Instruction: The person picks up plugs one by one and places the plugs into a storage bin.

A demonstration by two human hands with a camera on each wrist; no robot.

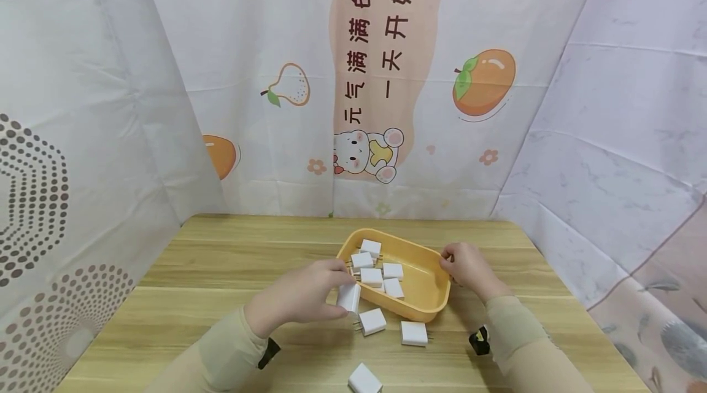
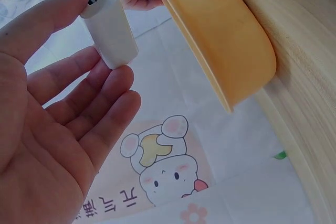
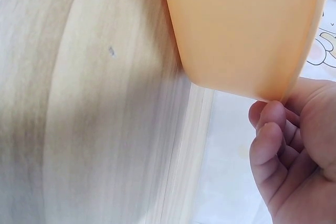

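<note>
A white USB charger plug (image 1: 348, 299) is pinched between the thumb and fingers of my left hand (image 1: 298, 298), just off the near left rim of an orange-yellow plastic basket (image 1: 424, 279). Its USB port shows beside the thumb in the left wrist view. My right hand (image 1: 469, 267) grips the basket's right-end rim between thumb and curled fingers. Several white chargers (image 1: 371, 277) lie heaped in the left half of the basket. Three more are on the table in front: one charger (image 1: 372, 322) near the basket wall, another charger (image 1: 413, 333) to its right, and a third charger (image 1: 364, 379) closer to me.
The wood-grain table (image 1: 221, 270) ends at a printed curtain (image 1: 276, 153) behind the basket. Patterned cloths hang on the left and right sides. Black straps (image 1: 479, 340) show at both wrists.
</note>
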